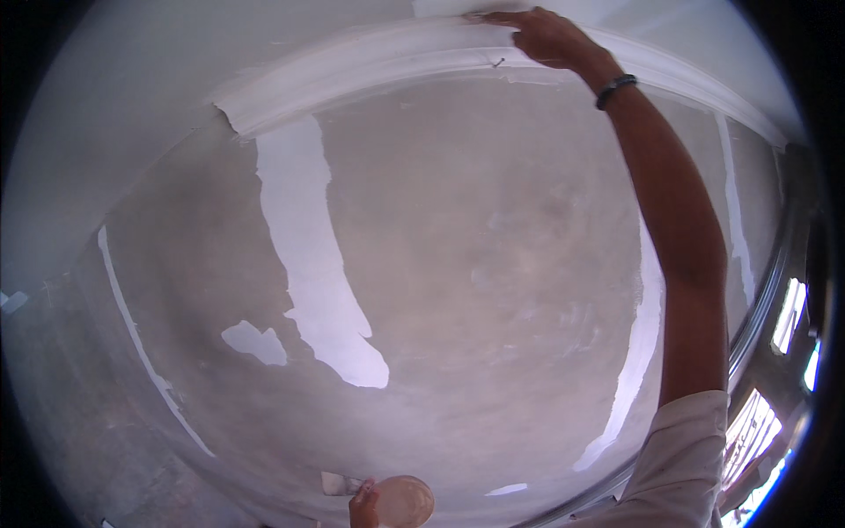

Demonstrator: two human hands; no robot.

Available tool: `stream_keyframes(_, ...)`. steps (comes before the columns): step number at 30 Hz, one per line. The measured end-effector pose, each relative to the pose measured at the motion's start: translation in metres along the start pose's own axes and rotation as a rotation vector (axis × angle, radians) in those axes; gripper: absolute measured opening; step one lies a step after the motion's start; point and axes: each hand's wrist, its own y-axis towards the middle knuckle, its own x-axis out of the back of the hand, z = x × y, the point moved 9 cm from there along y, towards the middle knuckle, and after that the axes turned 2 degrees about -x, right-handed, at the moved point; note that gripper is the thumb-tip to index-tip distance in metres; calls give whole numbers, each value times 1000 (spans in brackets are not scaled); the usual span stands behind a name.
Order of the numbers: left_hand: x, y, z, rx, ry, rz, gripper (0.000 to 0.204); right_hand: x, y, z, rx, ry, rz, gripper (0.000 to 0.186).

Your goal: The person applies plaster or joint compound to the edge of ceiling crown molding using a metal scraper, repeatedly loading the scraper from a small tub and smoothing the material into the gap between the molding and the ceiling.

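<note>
My right hand (550, 37) reaches up to the white cornice moulding (378, 66) where the wall meets the ceiling. Its index finger is stretched out to the left along the moulding's upper edge, and the fingertips blur a little there. I see nothing held in it. At the bottom of the view, my left hand (363, 508) is closed around a round, shallow beige bowl (407, 502), seen partly cut off by the frame. A putty knife with a flat pale blade (334, 483) sticks out to the left from the same hand.
The grey-beige wall (440, 229) has a wide white patch (308, 246) and narrower white strips (635, 370). A nail (498, 62) pokes out of the moulding. The moulding's left end (231, 119) is ragged. Bright barred windows (753, 436) lie at the lower right.
</note>
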Motion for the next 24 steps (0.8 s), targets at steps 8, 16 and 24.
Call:
stream_keyframes(8, -56, 4, 17, 2, -30, 77, 42, 24, -76, -187, -270, -91, -25, 55)
stream_keyframes(16, -107, -13, 14, -25, 37, 116, 43, 53, -121, -267, -712, -232, -355, 54)
stream_keyframes(24, -121, -35, 25, 67, 21, 92, 46, 13, -55, -146, -642, 200, -252, 23)
